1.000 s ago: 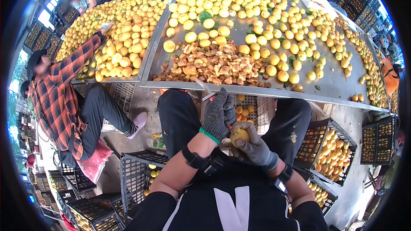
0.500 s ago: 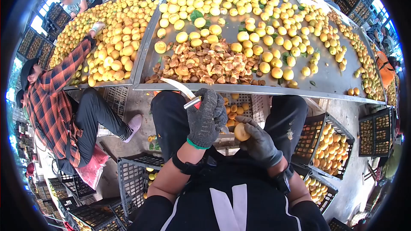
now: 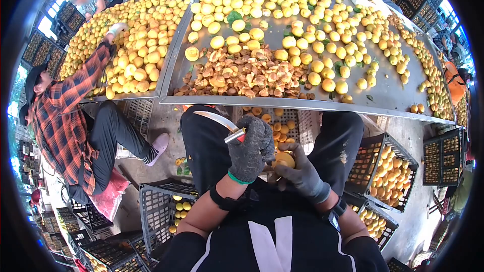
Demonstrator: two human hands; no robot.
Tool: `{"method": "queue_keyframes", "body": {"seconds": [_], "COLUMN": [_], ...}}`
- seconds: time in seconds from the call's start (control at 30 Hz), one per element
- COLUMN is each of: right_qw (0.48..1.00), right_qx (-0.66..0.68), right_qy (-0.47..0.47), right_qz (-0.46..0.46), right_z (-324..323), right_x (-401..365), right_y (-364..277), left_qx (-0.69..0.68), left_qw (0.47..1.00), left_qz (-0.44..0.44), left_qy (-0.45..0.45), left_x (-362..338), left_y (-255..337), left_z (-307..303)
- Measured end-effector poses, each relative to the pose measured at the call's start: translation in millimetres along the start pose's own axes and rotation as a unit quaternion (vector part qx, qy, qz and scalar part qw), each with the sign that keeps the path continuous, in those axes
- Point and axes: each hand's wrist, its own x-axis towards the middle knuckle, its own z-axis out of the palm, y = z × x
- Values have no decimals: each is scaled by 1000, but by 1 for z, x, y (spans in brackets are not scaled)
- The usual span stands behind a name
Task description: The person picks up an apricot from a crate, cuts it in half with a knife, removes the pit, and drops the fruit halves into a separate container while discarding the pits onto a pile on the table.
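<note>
My left hand (image 3: 251, 150), in a dark knit glove with a green cuff, is closed round a knife (image 3: 218, 120). The curved blade points up and left, and a metal collar and a bit of red show by the fist. In my right hand (image 3: 306, 175), gloved in grey, a yellow-orange apricot-like fruit (image 3: 284, 159) is pinched between thumb and fingers. Both hands are close together above my lap, the left fist just beside the fruit. Ahead, on the metal table (image 3: 302, 105), lies a heap of brown-orange fruit pieces (image 3: 247, 74).
Whole yellow fruits (image 3: 242, 2) cover much of the table. Below its edge, between my knees, stands a crate with orange fruit (image 3: 283, 130). Black crates (image 3: 390, 171) flank me on both sides. A person in a plaid shirt (image 3: 65, 116) reaches over the table at left.
The knife and my left hand have moved slightly right and down. My hands are closer together, and the fruit in my right hand is turned and a little lower.
</note>
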Motion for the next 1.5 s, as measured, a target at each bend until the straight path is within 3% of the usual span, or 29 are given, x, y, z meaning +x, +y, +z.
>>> {"method": "queue_keyframes", "body": {"seconds": [0.13, 0.33, 0.4, 0.53, 0.63, 0.7, 0.83, 0.9, 1.03, 1.07, 1.1, 1.2, 1.23, 1.27, 1.3, 1.33, 1.4, 1.5], "right_qw": [998, 1000, 997, 995, 984, 962, 946, 873, 924, 971, 966, 968, 968, 969, 923, 923, 790, 798], "right_qx": [18, -3, 8, 47, -17, -154, -178, -311, -163, 2, 167, 151, 152, -16, -184, -184, -354, -357], "right_qy": [-53, 7, -16, 4, 21, 33, 14, 1, -94, -148, -194, -192, -194, -153, -103, -101, -60, -70], "right_qz": [-15, -25, -80, -93, -176, -224, -272, -376, -332, -187, -35, -56, -55, -194, -323, -323, -496, -481], "right_z": [6, 17, 13, 22, 21, 18, 8, 8, 7, 3, 2, 10, 11, 11, 10, 9, 8, 2], "right_x": [0, -6, -6, -7, -1, 0, 4, 3, 4, 0, -4, -10, -7, -2, 1, 3, 7, 7], "right_y": [8, 12, 21, 30, 37, 37, 42, 31, 21, 14, 10, 10, 15, 24, 29, 28, 23, 31], "left_qx": [5, 0, -6, -77, -84, -43, -72, -97, -72, -63, -54, -31, -60, -58, -54, -50, -56, -57], "left_qw": [1000, 1000, 1000, 997, 994, 997, 994, 990, 989, 988, 986, 983, 983, 983, 988, 991, 989, 987], "left_qz": [-1, 15, 12, -16, -43, -46, -79, -95, -126, -142, -157, -179, -168, -168, -144, -120, -129, -148], "left_qy": [-1, -22, -24, 22, 61, 51, 32, 43, 11, -11, -34, -7, -37, -37, -33, -28, -34, -26], "left_x": [-5, -11, -12, -10, -5, -3, 2, 3, 8, 8, 8, 1, 2, 1, 0, -2, -5, -4], "left_y": [-1, -4, -7, -10, -7, -8, -4, -2, 7, 12, 15, 22, 21, 20, 21, 20, 20, 17], "left_z": [1, 1, 3, 7, 12, 6, 2, 6, 5, 9, 14, 25, 21, 21, 21, 22, 24, 21]}}
